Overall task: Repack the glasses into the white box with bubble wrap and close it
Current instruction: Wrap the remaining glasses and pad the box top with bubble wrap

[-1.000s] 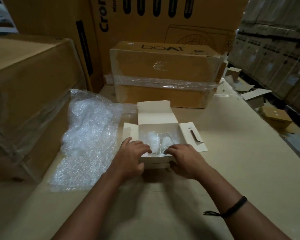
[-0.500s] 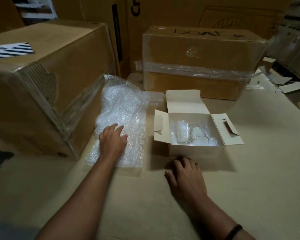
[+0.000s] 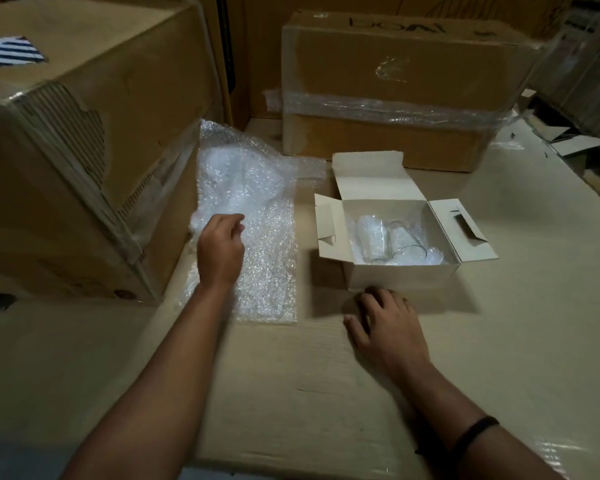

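The bubble wrap (image 3: 257, 202) lies left of the white box (image 3: 402, 275), its long axis toward the far edge of the table (image 3: 326, 393). The left hand (image 3: 220, 249), the nearer one, pinches the wrap's edge. The right hand (image 3: 385, 323) rests flat before the box, which holds the glasses (image 3: 374, 240).

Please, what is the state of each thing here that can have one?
white box: open, flaps spread.
glasses: inside the box.
bubble wrap sheet: loose on the table.
left hand: pinches the sheet.
right hand: flat on the table.
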Demonstrator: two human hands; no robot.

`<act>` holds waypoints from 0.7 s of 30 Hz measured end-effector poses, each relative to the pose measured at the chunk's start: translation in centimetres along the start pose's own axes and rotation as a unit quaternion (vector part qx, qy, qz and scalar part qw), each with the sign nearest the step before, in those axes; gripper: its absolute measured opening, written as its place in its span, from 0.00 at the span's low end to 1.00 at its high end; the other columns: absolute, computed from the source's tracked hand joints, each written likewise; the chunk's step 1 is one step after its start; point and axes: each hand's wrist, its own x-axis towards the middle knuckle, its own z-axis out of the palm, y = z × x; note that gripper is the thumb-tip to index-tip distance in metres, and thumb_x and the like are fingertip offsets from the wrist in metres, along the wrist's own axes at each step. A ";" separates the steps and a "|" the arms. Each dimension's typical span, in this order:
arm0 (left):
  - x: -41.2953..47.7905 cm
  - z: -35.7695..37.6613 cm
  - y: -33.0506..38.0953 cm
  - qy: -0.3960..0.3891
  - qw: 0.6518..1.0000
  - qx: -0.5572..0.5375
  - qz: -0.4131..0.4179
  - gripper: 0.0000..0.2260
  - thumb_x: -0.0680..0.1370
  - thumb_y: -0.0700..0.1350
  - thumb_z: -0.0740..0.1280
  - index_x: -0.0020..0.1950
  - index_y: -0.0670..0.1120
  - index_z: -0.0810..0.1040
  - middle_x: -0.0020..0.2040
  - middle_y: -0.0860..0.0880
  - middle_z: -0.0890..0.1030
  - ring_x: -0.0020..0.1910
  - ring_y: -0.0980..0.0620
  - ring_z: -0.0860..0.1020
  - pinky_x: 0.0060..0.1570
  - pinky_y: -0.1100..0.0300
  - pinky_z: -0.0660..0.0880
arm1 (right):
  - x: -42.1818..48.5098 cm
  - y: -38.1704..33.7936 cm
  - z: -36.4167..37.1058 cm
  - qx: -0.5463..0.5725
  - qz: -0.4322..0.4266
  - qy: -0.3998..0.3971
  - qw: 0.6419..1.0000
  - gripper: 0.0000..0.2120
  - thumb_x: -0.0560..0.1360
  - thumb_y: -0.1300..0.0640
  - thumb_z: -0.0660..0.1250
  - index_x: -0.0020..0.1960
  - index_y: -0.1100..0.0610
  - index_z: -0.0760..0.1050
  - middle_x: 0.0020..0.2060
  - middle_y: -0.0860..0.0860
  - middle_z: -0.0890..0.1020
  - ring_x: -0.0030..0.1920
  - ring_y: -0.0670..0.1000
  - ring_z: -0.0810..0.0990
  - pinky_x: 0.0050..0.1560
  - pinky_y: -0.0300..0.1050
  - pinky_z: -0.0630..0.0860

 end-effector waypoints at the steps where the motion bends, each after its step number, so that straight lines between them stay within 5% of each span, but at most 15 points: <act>1: -0.9 -0.4 0.9 -0.001 1.000 -0.009 0.024 0.08 0.75 0.34 0.67 0.53 0.40 0.82 0.49 0.44 0.82 0.47 0.49 0.79 0.49 0.62 0.73 | 0.0 0.0 0.0 0.002 0.001 0.002 1.000 0.17 0.72 0.40 0.60 0.52 0.49 0.76 0.53 0.49 0.78 0.53 0.54 0.75 0.54 0.50 0.70; 8: -10.5 -2.5 4.7 -0.157 0.982 -0.047 0.093 0.07 0.71 0.35 0.70 0.46 0.45 0.83 0.43 0.50 0.81 0.39 0.52 0.79 0.41 0.59 0.76 | 0.3 0.3 0.4 0.043 0.011 0.000 0.999 0.18 0.73 0.41 0.57 0.52 0.51 0.78 0.52 0.50 0.79 0.52 0.55 0.77 0.54 0.50 0.72; 11: -13.7 -3.0 6.1 -0.226 0.966 -0.052 0.114 0.08 0.70 0.40 0.68 0.46 0.48 0.83 0.43 0.53 0.82 0.39 0.53 0.80 0.38 0.60 0.76 | 0.3 0.7 -0.2 0.141 0.006 0.009 0.990 0.18 0.76 0.41 0.56 0.45 0.51 0.80 0.45 0.47 0.81 0.48 0.50 0.77 0.51 0.49 0.73; 14: -15.5 -2.8 6.8 -0.261 0.951 -0.059 0.158 0.09 0.69 0.38 0.69 0.46 0.49 0.82 0.44 0.53 0.81 0.40 0.52 0.80 0.38 0.59 0.77 | 0.2 -0.1 -2.4 0.327 0.067 -0.007 0.942 0.23 0.77 0.37 0.55 0.34 0.51 0.74 0.29 0.45 0.76 0.34 0.44 0.74 0.39 0.46 0.71; 17: -16.2 -2.5 7.0 -0.285 0.944 -0.089 0.141 0.11 0.70 0.37 0.66 0.48 0.48 0.82 0.45 0.52 0.81 0.41 0.52 0.80 0.39 0.55 0.78 | 1.2 -2.9 -4.0 0.413 0.103 -0.085 0.901 0.21 0.72 0.31 0.62 0.41 0.49 0.78 0.33 0.43 0.80 0.35 0.40 0.77 0.39 0.40 0.72; 19: -16.3 -2.5 7.3 -0.293 0.943 -0.102 0.119 0.11 0.71 0.39 0.62 0.49 0.48 0.82 0.46 0.51 0.81 0.42 0.51 0.79 0.40 0.53 0.77 | 2.7 -5.1 -4.1 0.419 0.107 -0.132 0.892 0.18 0.70 0.35 0.67 0.49 0.48 0.78 0.38 0.41 0.80 0.39 0.38 0.78 0.42 0.36 0.73; 21: -16.2 -2.6 7.5 -0.283 0.946 -0.116 0.108 0.12 0.72 0.42 0.60 0.49 0.47 0.82 0.46 0.51 0.81 0.42 0.50 0.79 0.41 0.52 0.77 | 4.1 -6.8 -3.8 0.389 0.104 -0.131 0.906 0.10 0.73 0.47 0.72 0.41 0.51 0.74 0.32 0.44 0.75 0.33 0.42 0.72 0.36 0.39 0.69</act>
